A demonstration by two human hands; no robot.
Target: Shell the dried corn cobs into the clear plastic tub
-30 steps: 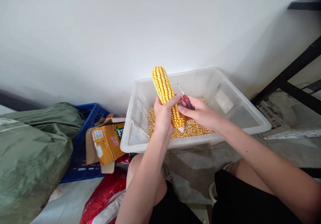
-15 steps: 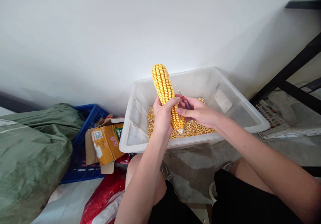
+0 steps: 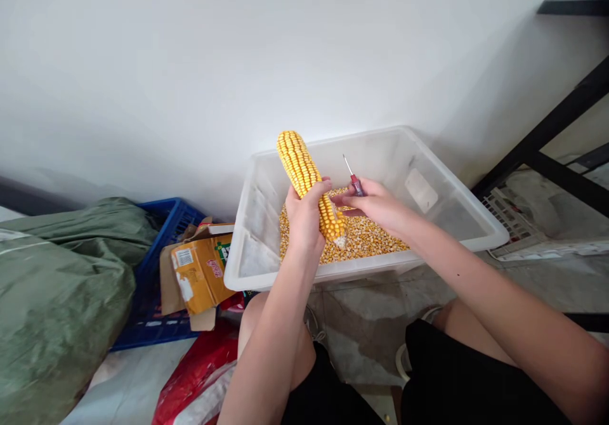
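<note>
My left hand (image 3: 306,212) is wrapped round a yellow corn cob (image 3: 301,163), which leans up and to the left with its pale end low on the right. A bare strip shows along the cob's right side near that end. Just to the right, my right hand (image 3: 373,203) holds a small screwdriver (image 3: 356,184) with a dark red handle, its thin metal shaft pointing upward. The fingertips of that hand are close to the cob; whether they touch it I cannot tell. Below both hands, loose corn kernels (image 3: 371,238) cover the bottom of a translucent plastic bin (image 3: 457,222).
To the left lie a flattened orange carton (image 3: 202,273), a blue crate (image 3: 164,222) and a large green bag (image 3: 61,298). A red plastic bag (image 3: 195,371) is by my leg. On the right stand a black metal frame (image 3: 566,111) and a white basket (image 3: 514,222).
The cob has tipped further left and dropped slightly in my left hand. My right hand has drawn away a little to the right, and the screwdriver now points more upright.
</note>
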